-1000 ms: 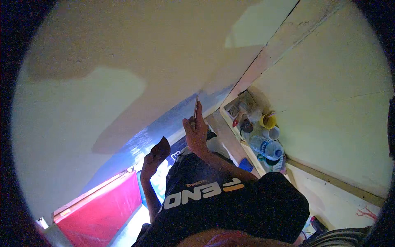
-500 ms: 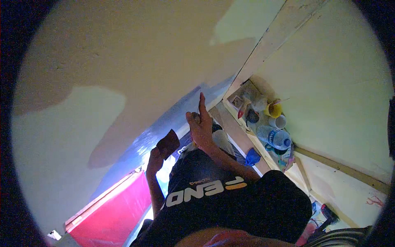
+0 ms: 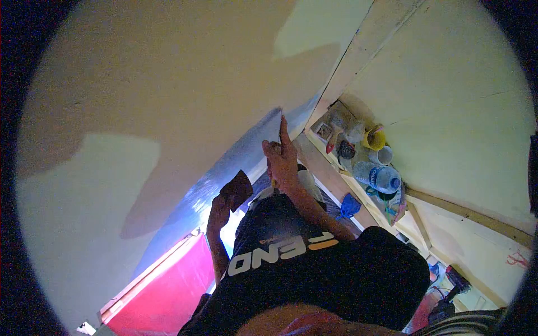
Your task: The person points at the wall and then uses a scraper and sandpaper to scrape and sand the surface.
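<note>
My right hand (image 3: 284, 165) is close to the wall (image 3: 185, 84), its index finger stretched along the surface and the other fingers curled in. Something small seems to lie within those curled fingers, but I cannot make it out. A dark smudge or shadow shows on the wall just past the fingertip. Lower and to the left, my left hand (image 3: 218, 211) grips a dark brown, flat, squarish piece (image 3: 237, 189) by its lower edge. This piece is held up in front of the wall, beside my dark shirt with large white letters.
A ledge right of my hands carries a water bottle (image 3: 378, 177), a yellow cup (image 3: 374, 138), a white cup (image 3: 382, 155) and a brush (image 3: 333, 141). A blue crumpled item (image 3: 349, 206) lies nearer. A red panel (image 3: 162, 285) stands lower left; a wooden strip (image 3: 471, 218) runs along the right wall.
The view has shifted a little. My right hand appears slightly higher and further right along the wall. My left hand, still gripping the brown piece, also appears a little higher and further right.
</note>
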`<state>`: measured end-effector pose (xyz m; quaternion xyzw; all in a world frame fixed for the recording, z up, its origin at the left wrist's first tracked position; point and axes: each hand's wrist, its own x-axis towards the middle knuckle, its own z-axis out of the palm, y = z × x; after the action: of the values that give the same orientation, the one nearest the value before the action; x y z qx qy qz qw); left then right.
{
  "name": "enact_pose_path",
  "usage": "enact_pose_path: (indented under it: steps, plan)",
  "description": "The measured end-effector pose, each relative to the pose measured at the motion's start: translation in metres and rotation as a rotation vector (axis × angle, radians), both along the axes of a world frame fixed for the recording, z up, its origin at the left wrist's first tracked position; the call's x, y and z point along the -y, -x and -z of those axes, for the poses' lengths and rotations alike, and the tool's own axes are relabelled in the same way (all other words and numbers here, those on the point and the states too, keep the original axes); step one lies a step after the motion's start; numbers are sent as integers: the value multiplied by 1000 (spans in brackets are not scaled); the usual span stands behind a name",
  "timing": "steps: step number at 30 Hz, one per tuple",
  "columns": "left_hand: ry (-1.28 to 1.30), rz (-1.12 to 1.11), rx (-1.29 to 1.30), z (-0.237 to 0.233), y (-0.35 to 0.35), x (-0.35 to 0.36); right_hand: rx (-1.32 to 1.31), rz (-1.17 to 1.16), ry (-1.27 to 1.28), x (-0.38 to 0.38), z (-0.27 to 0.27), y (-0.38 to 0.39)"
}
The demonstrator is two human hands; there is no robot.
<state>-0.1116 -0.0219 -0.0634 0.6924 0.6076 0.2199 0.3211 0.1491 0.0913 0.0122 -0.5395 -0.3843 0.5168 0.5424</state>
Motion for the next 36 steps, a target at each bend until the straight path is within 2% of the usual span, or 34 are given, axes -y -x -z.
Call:
enact_pose_path:
  steps: [2, 3, 6, 8, 10, 12, 13, 14, 15, 16, 17, 18, 21, 22, 25, 28, 31, 32, 35, 36]
  plan:
    - [-88, -50, -50, 3, -2, -1, -184, 48, 112, -8, -7, -13]
    - [16, -19, -2, 4, 2, -1, -276, 69, 173, -10, -10, -16]
    - [267, 46, 73, -12, 1, -11, 31, 51, 55, -6, 20, -1]
    - [355, 35, 25, -14, -1, -10, -71, 29, 94, -5, 14, -5]
    - [291, -23, 155, -32, -17, -12, -254, 57, 228, -7, -10, -18]
    - [204, -54, 199, -50, -33, -15, -222, 74, 211, -7, -3, -13]
    - [285, -72, 173, -46, -29, -15, -207, 84, 192, -10, 4, -8]
    - [365, -92, 147, -38, -23, -13, 49, 123, -104, -3, 38, 5]
    - [449, -112, 120, -35, -21, -13, -5, 85, -44, -5, 34, 1]
    - [252, -90, 125, -30, -24, -11, -59, 46, 21, -3, 31, -6]
    - [256, -85, 147, -26, -21, -10, -114, 6, 86, 0, 28, -12]
    - [259, -81, 171, -26, -19, -10, -321, 91, 267, -9, 10, -19]
    - [317, -139, 135, -29, -20, -11, -369, 109, 246, -12, 21, -14]
    - [315, -139, 143, -27, -19, -9, -219, 26, 193, -2, 28, -9]
    - [297, -116, 156, -20, -15, -7, -259, 21, 225, 1, 36, -11]
    - [311, -128, 168, -13, -12, -1, -411, 104, 173, -14, 47, -21]
    - [317, -170, 288, -10, -15, 1, -240, 12, 217, 1, 34, -8]
    - [346, -146, 403, -28, -27, -5, -269, 32, 226, -1, 36, -9]
    - [320, -4, 156, -25, -18, -7, -322, 76, 244, -8, 47, -17]
    - [326, -6, 153, -24, -19, -5, -313, 79, 235, -11, 43, -19]
